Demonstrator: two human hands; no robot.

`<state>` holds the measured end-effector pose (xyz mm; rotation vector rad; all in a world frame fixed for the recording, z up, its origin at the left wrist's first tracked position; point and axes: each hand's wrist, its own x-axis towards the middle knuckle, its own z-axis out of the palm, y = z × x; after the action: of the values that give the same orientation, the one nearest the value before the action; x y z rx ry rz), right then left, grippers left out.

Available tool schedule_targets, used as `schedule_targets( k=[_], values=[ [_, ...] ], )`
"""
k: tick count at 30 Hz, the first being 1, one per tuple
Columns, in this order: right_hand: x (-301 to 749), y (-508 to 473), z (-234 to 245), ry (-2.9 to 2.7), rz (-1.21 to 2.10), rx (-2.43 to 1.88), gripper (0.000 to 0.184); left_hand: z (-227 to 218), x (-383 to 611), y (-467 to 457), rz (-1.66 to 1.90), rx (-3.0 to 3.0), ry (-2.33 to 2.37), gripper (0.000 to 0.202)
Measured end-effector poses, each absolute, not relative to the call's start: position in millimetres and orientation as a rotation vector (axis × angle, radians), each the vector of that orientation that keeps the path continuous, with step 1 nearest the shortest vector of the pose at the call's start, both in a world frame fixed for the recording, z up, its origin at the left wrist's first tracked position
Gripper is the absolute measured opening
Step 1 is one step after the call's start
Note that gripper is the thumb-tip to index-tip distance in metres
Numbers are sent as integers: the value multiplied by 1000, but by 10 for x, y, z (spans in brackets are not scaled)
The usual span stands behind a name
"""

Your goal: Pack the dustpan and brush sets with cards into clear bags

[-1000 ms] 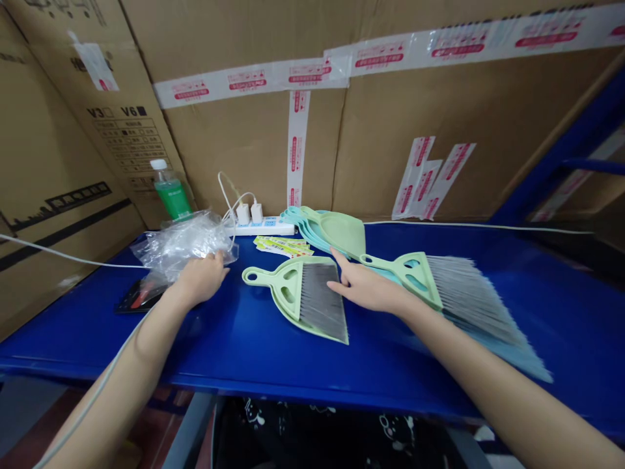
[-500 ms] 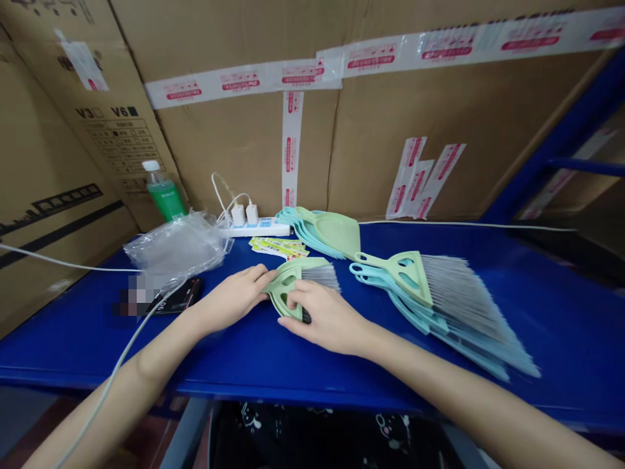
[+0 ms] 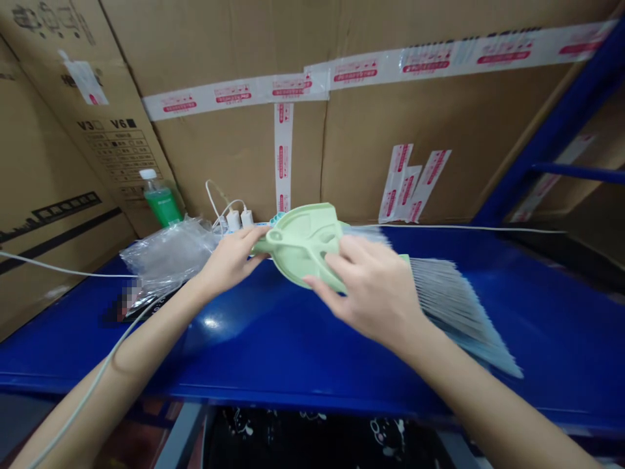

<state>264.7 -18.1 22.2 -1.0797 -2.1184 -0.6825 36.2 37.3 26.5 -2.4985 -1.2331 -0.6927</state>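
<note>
A light green dustpan (image 3: 297, 225) with a matching hand brush (image 3: 317, 251) nested against it is held above the blue table, its handle end to the left. My left hand (image 3: 234, 257) is closed round the handle end. At the wide end, my right hand (image 3: 378, 286) grips the brush head, and pale bristles (image 3: 371, 233) stick out behind it, blurred. Right of that hand lies a pile of brushes with grey and blue bristles (image 3: 459, 306), their handles mostly covered by the hand. Only a bit of the blue dustpan stack (image 3: 278, 219) shows behind the held set.
Clear plastic bags (image 3: 166, 251) lie at the left of the blue table (image 3: 273, 345), partly over a dark phone (image 3: 161, 306). Behind them stand a green bottle (image 3: 163, 203) and plugged-in white chargers (image 3: 239, 219). A white cable (image 3: 110, 355) crosses my left forearm. Cardboard (image 3: 234, 156) walls the back.
Both hands have lifted the green dustpan and brush off the table, up and slightly right, tilting the set. It now hides the labels and most of the dustpan stack. The view has shifted slightly.
</note>
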Motion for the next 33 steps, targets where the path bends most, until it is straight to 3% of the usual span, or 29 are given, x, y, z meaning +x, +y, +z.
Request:
schedule_targets(
  k=[9,17,28,33],
  values=[
    [3148,-36,368,-1862,-886,-1459,45,431,1079,1257,-455,-2609,-1252,33],
    [3386,-8,16,-1978,-1185,-1488,45,330,1245,1593,-294,-2625,-1265,39],
    [3414,-134,-103,-2293,-945,-1690,32,236,1310,1403,-220,-2533,-1217,49],
    [3451,-166,-114,-2307,-836,-1753,22,213,1426,1068,-250,-2539,-1089,37]
  ],
)
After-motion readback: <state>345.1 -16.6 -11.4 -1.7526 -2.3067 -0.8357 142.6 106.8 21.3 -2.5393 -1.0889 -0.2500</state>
